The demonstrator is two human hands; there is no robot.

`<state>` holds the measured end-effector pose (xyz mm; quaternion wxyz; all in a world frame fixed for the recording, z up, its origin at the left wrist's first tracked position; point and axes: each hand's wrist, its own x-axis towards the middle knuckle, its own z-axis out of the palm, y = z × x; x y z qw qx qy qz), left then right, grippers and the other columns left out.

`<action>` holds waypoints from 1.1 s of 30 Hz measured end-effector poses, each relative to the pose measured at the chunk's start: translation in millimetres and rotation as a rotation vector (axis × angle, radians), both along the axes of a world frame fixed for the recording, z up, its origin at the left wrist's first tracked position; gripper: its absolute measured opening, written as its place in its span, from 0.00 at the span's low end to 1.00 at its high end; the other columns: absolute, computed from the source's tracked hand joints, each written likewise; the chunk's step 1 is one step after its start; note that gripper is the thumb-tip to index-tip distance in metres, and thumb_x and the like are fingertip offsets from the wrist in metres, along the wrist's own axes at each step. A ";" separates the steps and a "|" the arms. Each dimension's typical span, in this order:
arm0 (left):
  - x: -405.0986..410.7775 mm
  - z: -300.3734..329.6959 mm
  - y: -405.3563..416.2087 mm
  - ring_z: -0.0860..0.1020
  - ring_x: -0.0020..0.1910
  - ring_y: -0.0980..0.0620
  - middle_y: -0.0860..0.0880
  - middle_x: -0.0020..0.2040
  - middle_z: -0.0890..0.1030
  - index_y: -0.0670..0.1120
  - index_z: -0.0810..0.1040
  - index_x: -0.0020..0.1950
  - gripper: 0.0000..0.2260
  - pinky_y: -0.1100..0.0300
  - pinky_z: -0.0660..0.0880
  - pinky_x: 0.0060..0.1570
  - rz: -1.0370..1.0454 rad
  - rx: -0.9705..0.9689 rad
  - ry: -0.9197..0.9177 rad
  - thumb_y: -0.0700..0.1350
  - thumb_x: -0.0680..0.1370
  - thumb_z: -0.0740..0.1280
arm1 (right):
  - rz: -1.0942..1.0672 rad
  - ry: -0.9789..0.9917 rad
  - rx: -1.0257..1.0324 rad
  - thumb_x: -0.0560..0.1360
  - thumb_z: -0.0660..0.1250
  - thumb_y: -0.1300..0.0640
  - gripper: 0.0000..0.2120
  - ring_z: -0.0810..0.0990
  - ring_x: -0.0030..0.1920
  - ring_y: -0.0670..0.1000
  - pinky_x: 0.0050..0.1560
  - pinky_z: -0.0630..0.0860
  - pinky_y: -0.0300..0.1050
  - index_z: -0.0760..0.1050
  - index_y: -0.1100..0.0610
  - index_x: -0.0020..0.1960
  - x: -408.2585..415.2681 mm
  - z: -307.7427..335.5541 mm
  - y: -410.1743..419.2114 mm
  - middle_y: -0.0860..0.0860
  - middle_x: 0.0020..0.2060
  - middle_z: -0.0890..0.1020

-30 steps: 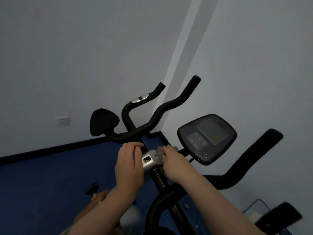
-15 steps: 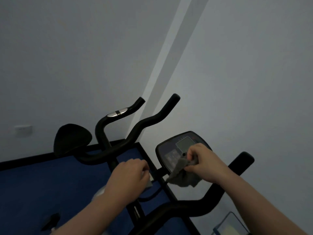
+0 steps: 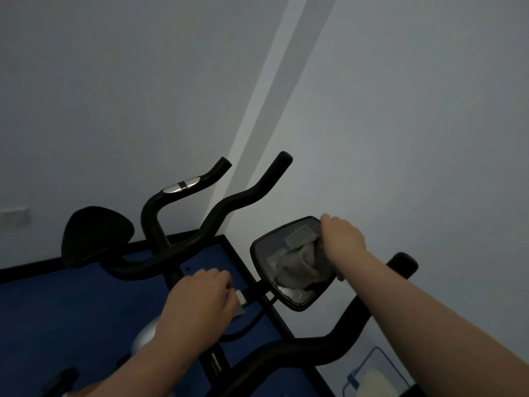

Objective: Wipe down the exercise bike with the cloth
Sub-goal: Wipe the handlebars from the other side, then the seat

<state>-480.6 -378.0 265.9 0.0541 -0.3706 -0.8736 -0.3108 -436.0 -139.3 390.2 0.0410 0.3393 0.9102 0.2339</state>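
Observation:
The exercise bike's black handlebars (image 3: 229, 209) curve up across the middle of the view. Its dark console panel (image 3: 270, 250) tilts at centre right. My right hand (image 3: 342, 239) grips a grey cloth (image 3: 297, 267) at the console's upper right edge, and the cloth lies spread over the screen. My left hand (image 3: 204, 296) is curled round the silver clamp (image 3: 240, 303) at the handlebar stem, hiding most of it.
A black padded rest (image 3: 96, 234) sits at the left of the handlebars. Pale walls meet in a corner behind the bike, with a wall socket (image 3: 14, 217) at far left. Blue floor (image 3: 71, 310) lies below. A wire basket (image 3: 375, 376) stands at bottom right.
My right hand has carried the cloth from the silver clamp up onto the console and then further up to its upper right edge. My left hand has stayed on the clamp.

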 end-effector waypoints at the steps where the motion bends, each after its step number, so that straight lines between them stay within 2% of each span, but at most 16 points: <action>1: 0.6 0.9 0.3 0.74 0.43 0.57 0.57 0.44 0.76 0.53 0.75 0.49 0.09 0.61 0.68 0.44 0.001 -0.007 -0.001 0.52 0.81 0.56 | 0.030 -0.019 0.120 0.74 0.64 0.61 0.20 0.70 0.61 0.57 0.53 0.68 0.47 0.63 0.57 0.64 -1.4 -7.6 0.4 0.56 0.61 0.71; 2: 0.9 2.0 0.5 0.74 0.43 0.57 0.57 0.44 0.76 0.53 0.75 0.49 0.10 0.61 0.68 0.44 0.006 -0.011 0.004 0.52 0.81 0.56 | 0.065 0.018 0.198 0.72 0.66 0.61 0.24 0.68 0.61 0.56 0.55 0.67 0.47 0.61 0.57 0.65 -3.6 -13.3 -0.5 0.56 0.61 0.69; 3: 0.9 2.3 0.5 0.74 0.43 0.57 0.57 0.44 0.76 0.53 0.75 0.49 0.10 0.61 0.69 0.44 0.009 -0.010 0.008 0.52 0.81 0.56 | 0.062 0.076 0.192 0.72 0.67 0.61 0.26 0.69 0.61 0.56 0.54 0.68 0.46 0.61 0.57 0.66 -5.9 -18.6 -0.4 0.56 0.61 0.69; 6: 0.9 1.3 0.3 0.74 0.43 0.57 0.57 0.44 0.76 0.54 0.75 0.49 0.10 0.62 0.68 0.43 0.006 -0.014 0.017 0.52 0.81 0.56 | -0.115 0.271 -0.084 0.77 0.61 0.63 0.22 0.69 0.62 0.57 0.56 0.70 0.49 0.60 0.59 0.68 -9.3 -32.8 -6.0 0.58 0.63 0.68; 7: 0.8 1.2 0.6 0.74 0.43 0.57 0.57 0.44 0.76 0.54 0.75 0.49 0.10 0.62 0.67 0.43 0.006 -0.020 0.017 0.52 0.81 0.56 | -0.162 0.324 -0.117 0.77 0.59 0.62 0.20 0.67 0.63 0.57 0.59 0.69 0.49 0.60 0.59 0.68 -9.0 -39.0 -8.3 0.58 0.64 0.68; 9: 0.5 0.7 0.8 0.73 0.43 0.57 0.57 0.44 0.76 0.54 0.75 0.49 0.10 0.62 0.65 0.43 0.005 -0.024 0.022 0.53 0.80 0.55 | -0.218 0.421 -0.128 0.76 0.58 0.59 0.20 0.63 0.66 0.59 0.66 0.63 0.50 0.60 0.59 0.67 -9.3 -52.1 -12.9 0.59 0.65 0.65; 11: 0.7 0.1 1.1 0.73 0.43 0.57 0.57 0.44 0.75 0.54 0.75 0.49 0.10 0.63 0.64 0.43 0.006 -0.042 0.026 0.53 0.81 0.54 | -0.248 0.534 -0.171 0.76 0.57 0.57 0.21 0.56 0.71 0.61 0.73 0.52 0.53 0.59 0.60 0.68 -10.6 -65.1 -17.3 0.60 0.69 0.61; 14: -0.2 -0.2 1.7 0.72 0.43 0.57 0.57 0.44 0.75 0.54 0.74 0.49 0.10 0.63 0.63 0.43 0.004 -0.056 0.030 0.53 0.81 0.53 | -0.215 0.692 -0.252 0.81 0.53 0.54 0.24 0.44 0.77 0.58 0.76 0.40 0.53 0.55 0.61 0.74 -20.5 -79.2 -23.9 0.59 0.76 0.54; 16: -0.7 -0.9 1.6 0.72 0.43 0.57 0.57 0.45 0.74 0.54 0.73 0.49 0.10 0.62 0.64 0.43 0.003 -0.064 0.031 0.53 0.81 0.53 | -0.144 0.660 -0.281 0.83 0.49 0.51 0.26 0.41 0.78 0.55 0.76 0.38 0.52 0.50 0.61 0.77 -30.3 -87.3 -31.4 0.56 0.78 0.49; 20: -0.8 -2.1 1.7 0.73 0.43 0.56 0.56 0.44 0.75 0.53 0.73 0.48 0.11 0.61 0.66 0.44 0.000 -0.059 0.039 0.53 0.80 0.53 | 0.086 0.359 -0.334 0.83 0.41 0.44 0.30 0.35 0.77 0.51 0.74 0.32 0.53 0.39 0.56 0.79 -28.1 -99.3 -39.0 0.52 0.78 0.40; 22: -1.7 -2.2 0.5 0.73 0.44 0.56 0.57 0.44 0.75 0.53 0.74 0.48 0.11 0.61 0.66 0.43 -0.009 -0.062 0.031 0.53 0.80 0.53 | 0.074 0.231 -0.328 0.81 0.38 0.39 0.32 0.31 0.76 0.52 0.70 0.28 0.55 0.34 0.54 0.78 -13.0 -100.0 -33.3 0.51 0.77 0.35; 24: -1.9 -1.8 -1.2 0.73 0.44 0.56 0.56 0.45 0.76 0.53 0.74 0.48 0.11 0.61 0.65 0.43 -0.018 -0.067 0.031 0.53 0.80 0.54 | -0.037 0.164 -0.307 0.80 0.38 0.36 0.34 0.29 0.75 0.53 0.68 0.26 0.58 0.30 0.53 0.77 0.5 -97.3 -26.1 0.51 0.76 0.31; 28: 0.2 -3.2 -1.2 0.72 0.45 0.56 0.57 0.46 0.75 0.54 0.74 0.49 0.11 0.62 0.64 0.43 -0.034 -0.076 0.041 0.53 0.81 0.53 | -0.200 0.222 -0.316 0.78 0.38 0.34 0.36 0.28 0.74 0.56 0.69 0.29 0.63 0.29 0.53 0.76 -12.2 -90.8 -20.8 0.53 0.75 0.30; 31: -2.5 -4.5 -0.2 0.73 0.44 0.56 0.56 0.45 0.75 0.54 0.74 0.48 0.11 0.61 0.62 0.41 -0.026 -0.067 0.050 0.53 0.80 0.54 | -0.169 0.275 -0.280 0.79 0.39 0.34 0.36 0.31 0.75 0.56 0.71 0.31 0.65 0.31 0.54 0.77 -36.4 -90.6 -26.8 0.53 0.76 0.33; 33: -2.7 -4.2 -1.2 0.73 0.44 0.56 0.56 0.45 0.76 0.54 0.74 0.48 0.11 0.61 0.62 0.40 -0.027 -0.086 0.045 0.53 0.80 0.54 | -0.092 0.214 -0.274 0.80 0.40 0.35 0.36 0.31 0.76 0.56 0.71 0.32 0.65 0.31 0.53 0.77 -35.0 -90.3 -33.4 0.52 0.76 0.33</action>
